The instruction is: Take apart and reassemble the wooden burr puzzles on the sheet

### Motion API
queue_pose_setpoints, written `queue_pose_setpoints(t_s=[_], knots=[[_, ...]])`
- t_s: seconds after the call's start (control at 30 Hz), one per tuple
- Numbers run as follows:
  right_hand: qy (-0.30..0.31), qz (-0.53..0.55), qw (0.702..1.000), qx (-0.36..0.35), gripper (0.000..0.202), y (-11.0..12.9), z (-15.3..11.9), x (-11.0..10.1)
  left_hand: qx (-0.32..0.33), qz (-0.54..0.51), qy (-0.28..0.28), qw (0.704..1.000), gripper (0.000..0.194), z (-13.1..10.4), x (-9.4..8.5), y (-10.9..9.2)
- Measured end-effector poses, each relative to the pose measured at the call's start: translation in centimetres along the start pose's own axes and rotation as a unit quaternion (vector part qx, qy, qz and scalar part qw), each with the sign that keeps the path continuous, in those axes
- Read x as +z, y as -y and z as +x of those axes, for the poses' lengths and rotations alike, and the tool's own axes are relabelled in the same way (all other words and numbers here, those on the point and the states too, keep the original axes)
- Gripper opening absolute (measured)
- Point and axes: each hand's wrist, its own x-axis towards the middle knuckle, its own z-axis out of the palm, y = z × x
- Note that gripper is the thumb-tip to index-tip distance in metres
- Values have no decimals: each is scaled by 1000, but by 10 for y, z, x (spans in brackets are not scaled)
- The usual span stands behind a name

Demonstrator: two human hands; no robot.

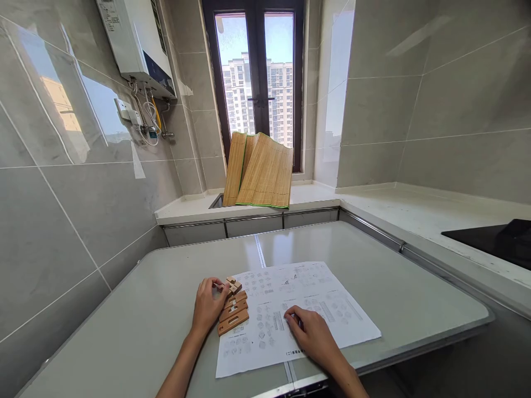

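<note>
A large white printed sheet (286,315) with many small diagrams lies on the folding table. On its left edge rest flat wooden pieces with slots (233,321), laid one beside another. Just beyond them are smaller notched wooden blocks (233,285). My left hand (209,304) is at these blocks, its thumb and index finger closed at the nearest one; the fingertips are partly hidden. My right hand (309,331) rests on the sheet's lower middle, fingers curled together, and what they hold, if anything, cannot be made out.
The pale table (174,309) has a metal seam down its middle. Behind it, a folded bamboo mat (265,171) leans on the white counter (315,193) before the window. A black cooktop (493,240) is at right. A water heater (136,50) hangs on the left wall.
</note>
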Motion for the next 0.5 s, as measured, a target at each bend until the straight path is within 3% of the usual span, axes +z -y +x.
queue_pose_setpoints(t_s=[0.07,0.27,0.5], knots=[[0,-4,1000,-1,34,0,1,0,10,-4,24,1000,45,1,5,-2],[-4,-7,1000,-6,31,2,1,-1,-48,-35,89,994,75,15,27,-3],[-3,-13,1000,-2,29,0,2,-1,-51,-34,101,993,68,26,38,3]])
